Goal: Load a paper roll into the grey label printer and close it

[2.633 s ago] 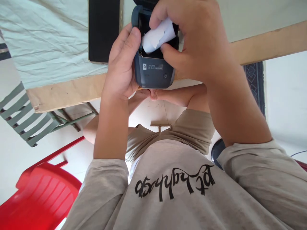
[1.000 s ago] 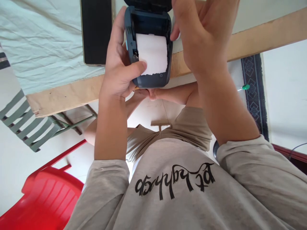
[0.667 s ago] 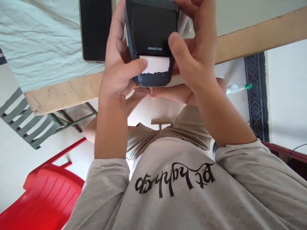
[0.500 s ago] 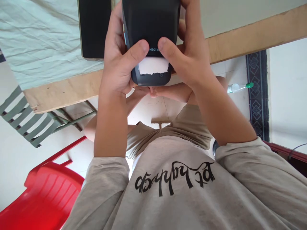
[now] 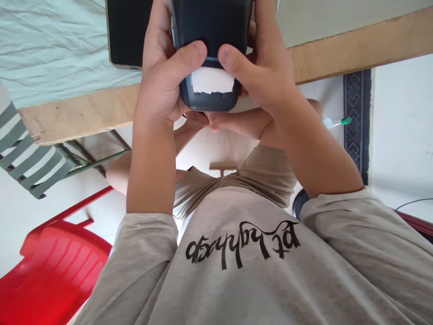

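Between my two hands is a black portable label printer (image 5: 211,27), held over the table's near edge. A torn strip of white paper (image 5: 213,80) sticks out of its slot, just above a small power button. My left hand (image 5: 164,67) grips the printer's left side, its thumb on the top cover. On the right side my right hand (image 5: 260,63) does the same, its thumb partly over the printed lettering. The printer's far end is cut off by the top of the view, and most fingers are hidden beneath it. A dark phone-like slab (image 5: 128,34) lies left of my left hand.
A pale green cloth (image 5: 50,49) covers the table's left part; the wooden edge (image 5: 338,47) crosses the view. Below left stand a grey-strapped folding chair (image 5: 37,158) and a red plastic chair (image 5: 57,275). A clear bottle with a green cap (image 5: 345,120) is at the right.
The printer and both hands sit slightly higher and further left in view, as does the whole scene. My grip on the printer looks the same.
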`<state>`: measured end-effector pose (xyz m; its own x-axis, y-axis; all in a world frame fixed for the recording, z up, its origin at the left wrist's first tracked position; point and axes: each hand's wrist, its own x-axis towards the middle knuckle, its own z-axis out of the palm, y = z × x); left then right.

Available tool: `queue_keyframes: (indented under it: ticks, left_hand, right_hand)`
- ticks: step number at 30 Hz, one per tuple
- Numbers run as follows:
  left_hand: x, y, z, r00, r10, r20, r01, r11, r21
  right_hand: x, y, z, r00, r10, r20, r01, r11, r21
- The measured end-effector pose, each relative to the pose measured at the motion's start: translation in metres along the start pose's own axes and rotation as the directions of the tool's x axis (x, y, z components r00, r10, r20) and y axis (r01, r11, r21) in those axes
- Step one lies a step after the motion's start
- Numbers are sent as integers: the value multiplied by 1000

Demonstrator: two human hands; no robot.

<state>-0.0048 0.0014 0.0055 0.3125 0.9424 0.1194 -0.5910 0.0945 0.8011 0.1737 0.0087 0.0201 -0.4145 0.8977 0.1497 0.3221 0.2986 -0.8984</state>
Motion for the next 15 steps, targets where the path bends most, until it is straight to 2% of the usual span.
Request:
queue_keyframes:
  ticks: [2,7,10,15]
  left_hand:
    - [-3,0,5,997,38,-66,-39,999,-9]
    - [-13,2,17,996,41,-74,-35,996,87]
    - [-16,3,21,987,50,-150,-49,999,7]
    - [-13,1,19,995,44,-85,-44,999,-3]
  right_hand:
    - [0,2,0,1000,23,3,-23,1000,3]
    - [2,6,0,999,52,2,-52,999,-1]
    - [2,3,1,997,78,-4,-78,997,17]
    - [1,-5,1,994,97,-49,-95,994,54]
